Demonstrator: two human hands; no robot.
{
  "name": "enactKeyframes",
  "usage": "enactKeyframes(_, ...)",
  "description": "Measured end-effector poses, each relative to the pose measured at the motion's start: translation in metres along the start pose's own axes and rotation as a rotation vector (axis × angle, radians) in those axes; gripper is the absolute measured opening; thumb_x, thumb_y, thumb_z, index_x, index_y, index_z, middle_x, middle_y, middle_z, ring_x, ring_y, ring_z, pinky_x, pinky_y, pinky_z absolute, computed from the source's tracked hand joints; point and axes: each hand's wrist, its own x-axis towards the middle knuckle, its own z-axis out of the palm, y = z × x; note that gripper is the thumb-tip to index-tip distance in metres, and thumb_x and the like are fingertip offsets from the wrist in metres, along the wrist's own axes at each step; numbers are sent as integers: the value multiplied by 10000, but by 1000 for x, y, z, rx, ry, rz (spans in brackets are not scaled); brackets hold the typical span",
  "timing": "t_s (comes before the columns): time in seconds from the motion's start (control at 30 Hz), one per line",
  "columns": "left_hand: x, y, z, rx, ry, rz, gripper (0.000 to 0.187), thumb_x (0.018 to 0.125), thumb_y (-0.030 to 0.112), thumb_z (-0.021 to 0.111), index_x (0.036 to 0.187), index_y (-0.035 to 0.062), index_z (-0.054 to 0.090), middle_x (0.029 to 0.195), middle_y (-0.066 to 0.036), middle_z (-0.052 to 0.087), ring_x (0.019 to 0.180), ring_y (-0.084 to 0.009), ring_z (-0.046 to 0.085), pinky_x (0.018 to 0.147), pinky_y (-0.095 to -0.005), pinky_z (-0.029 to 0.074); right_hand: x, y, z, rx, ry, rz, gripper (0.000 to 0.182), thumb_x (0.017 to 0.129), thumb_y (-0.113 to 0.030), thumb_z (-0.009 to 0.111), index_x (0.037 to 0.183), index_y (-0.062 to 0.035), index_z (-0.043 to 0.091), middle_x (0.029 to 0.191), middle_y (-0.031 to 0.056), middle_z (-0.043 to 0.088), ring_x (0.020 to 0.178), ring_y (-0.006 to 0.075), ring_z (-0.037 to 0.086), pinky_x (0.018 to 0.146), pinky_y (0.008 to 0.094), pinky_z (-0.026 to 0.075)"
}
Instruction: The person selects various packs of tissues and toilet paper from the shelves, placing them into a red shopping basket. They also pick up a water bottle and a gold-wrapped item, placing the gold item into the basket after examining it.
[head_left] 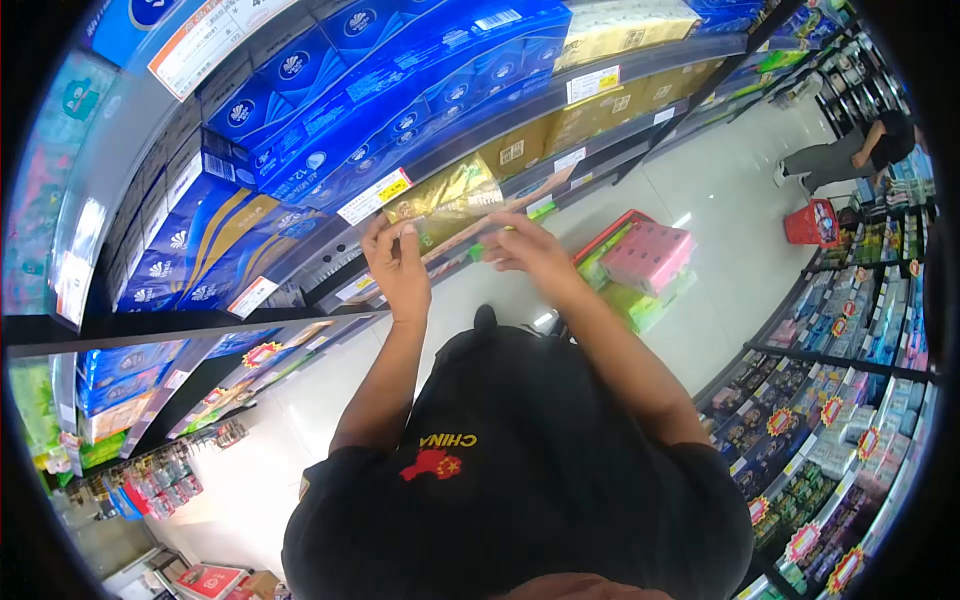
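Observation:
On the shelf in front of me lies a shiny gold-wrapped pack [450, 195], its plastic crinkled. My left hand [398, 265] is at its near left corner, the thumb in front and the fingers bent round the end. My right hand [532, 255] is just below the pack's right end, its fingers curled inward. A small bright green patch shows at the right fingertips, too blurred to tell whether it is held. Gold boxes [580, 122] stand farther right on that shelf. Blue tissue packs [400, 90] are stacked above, behind price labels [375, 195].
On the floor at my right, a red basket [590, 250] stands beside a pink watermelon-pattern pack [648, 257] and green packs [635, 305]. Across the aisle are stocked shelves [840, 400]. A person [850, 155] is near another red basket [812, 225] at the far right.

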Motion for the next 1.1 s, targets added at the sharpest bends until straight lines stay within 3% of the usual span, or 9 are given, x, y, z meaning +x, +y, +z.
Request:
enactKeyframes(0.3, -36, 18, 10, 57, 44, -66, 114, 913, 150, 634, 964, 59, 678, 1268, -145, 486, 1107, -222, 481, 885, -316, 433, 25, 5, -6, 441, -54, 240, 250, 959, -292, 585, 1115, -101, 549, 986, 90, 687, 906, 203, 666, 772, 346, 531)
enactKeyframes(0.4, -49, 21, 11, 106, 25, -66, 105, 913, 142, 631, 962, 62, 677, 1263, -138, 487, 1112, -222, 480, 887, -315, 432, 28, 3, -12, 474, -123, 359, 190, 949, -284, 605, 1034, -114, 599, 883, 51, 691, 855, 185, 671, 762, 339, 535)
enactKeyframes(0.6, -72, 34, 14, 81, -24, -136, 104, 911, 110, 626, 981, 57, 681, 1264, -122, 480, 1109, -210, 493, 852, -301, 437, 30, 19, -18, 572, -43, 396, 143, 938, -270, 618, 897, -140, 660, 700, -37, 607, 732, 144, 619, 751, 312, 507)
enactKeyframes(0.67, -75, 39, 14, 158, -56, -15, 115, 910, 98, 623, 995, 52, 684, 1271, -119, 474, 1088, -195, 502, 823, -282, 440, 26, 24, -15, 628, -36, 397, 128, 933, -257, 622, 877, -147, 661, 689, -48, 591, 736, 136, 607, 770, 312, 491)
enactKeyframes(0.73, -76, 34, 14, 134, -56, -28, 113, 909, 92, 620, 990, 45, 682, 1270, -122, 474, 1090, -198, 502, 825, -285, 442, 22, 26, -14, 658, -34, 373, 137, 922, -258, 626, 815, -173, 643, 691, -59, 589, 775, 130, 605, 810, 327, 470)
enactKeyframes(0.83, -75, 32, 16, 126, -69, -34, 109, 909, 80, 609, 978, 30, 676, 1271, -129, 477, 1103, -205, 502, 833, -287, 445, 21, 25, -9, 700, -28, 351, 143, 916, -281, 641, 821, -176, 628, 684, -44, 576, 710, 129, 593, 697, 302, 483)
enactKeyframes(0.87, -73, 30, 15, 135, -78, -20, 108, 910, 80, 607, 978, 30, 675, 1272, -129, 478, 1106, -205, 501, 835, -286, 447, 20, 22, -10, 701, -91, 343, 199, 921, -311, 619, 758, -200, 599, 704, -56, 601, 792, 139, 613, 833, 355, 456)
enactKeyframes(1.1, -64, 41, 10, 79, -118, 9, 144, 933, 70, 567, 1038, 1, 639, 1304, -131, 441, 1115, -205, 503, 883, -310, 448, 20, 20, -15, 740, -189, 366, 151, 930, -312, 613, 843, -188, 619, 728, -42, 622, 860, 149, 627, 859, 364, 452)
